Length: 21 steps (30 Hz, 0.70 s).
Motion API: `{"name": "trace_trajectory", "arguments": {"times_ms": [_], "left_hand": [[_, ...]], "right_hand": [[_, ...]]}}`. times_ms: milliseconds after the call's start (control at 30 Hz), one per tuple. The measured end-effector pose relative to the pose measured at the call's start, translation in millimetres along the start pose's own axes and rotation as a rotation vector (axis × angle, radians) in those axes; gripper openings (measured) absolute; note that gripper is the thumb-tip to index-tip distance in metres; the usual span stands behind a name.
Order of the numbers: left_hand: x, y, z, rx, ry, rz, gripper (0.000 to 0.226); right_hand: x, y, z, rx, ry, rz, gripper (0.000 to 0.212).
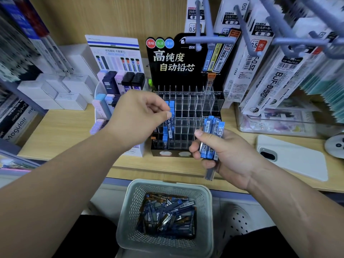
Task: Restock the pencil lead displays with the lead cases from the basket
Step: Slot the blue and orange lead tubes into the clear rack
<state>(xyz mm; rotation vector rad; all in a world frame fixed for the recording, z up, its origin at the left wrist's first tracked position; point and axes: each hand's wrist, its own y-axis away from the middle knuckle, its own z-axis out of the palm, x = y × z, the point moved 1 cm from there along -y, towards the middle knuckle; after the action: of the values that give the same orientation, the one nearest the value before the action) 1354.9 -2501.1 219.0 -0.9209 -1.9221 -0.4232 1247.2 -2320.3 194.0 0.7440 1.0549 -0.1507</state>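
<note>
While the perforated grey basket (204, 205) sat nearest the viewer, just below the front edge of the acrylic lead display (188, 116), it held a loose heap of blue and orange-capped lead cases (167, 213), within easy reach of either hand. Just right of the display's front, the right hand (229, 155) gripped a fanned bundle of blue lead cases (212, 138) marked 0.7 2B, apparently as a ready supply so that each placement needed no return to the basket. Over the display's left columns, the left hand (137, 116) pinched a single blue lead case (170, 128) between thumb and forefinger, held nearly upright with its lower end among the slots, presumably so it could slide down between the dividers. Those left columns already held blue cases; the compartments to their right were bare. Behind the display rose its black header card (173, 60), and beyond that hung refill packets (260, 58) on pegs.
</note>
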Motion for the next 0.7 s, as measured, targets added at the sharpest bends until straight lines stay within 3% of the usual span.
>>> {"name": "trace_trajectory", "arguments": {"times_ms": [200,700], "left_hand": [[-4,5,10,-0.024,-0.139,0.05,0.006],[-8,10,18,0.019,-0.224,0.203,0.006]], "right_hand": [[1,0,0,0.015,0.005,0.006,0.01],[1,1,0,0.005,0.047,-0.01,0.009]]}}
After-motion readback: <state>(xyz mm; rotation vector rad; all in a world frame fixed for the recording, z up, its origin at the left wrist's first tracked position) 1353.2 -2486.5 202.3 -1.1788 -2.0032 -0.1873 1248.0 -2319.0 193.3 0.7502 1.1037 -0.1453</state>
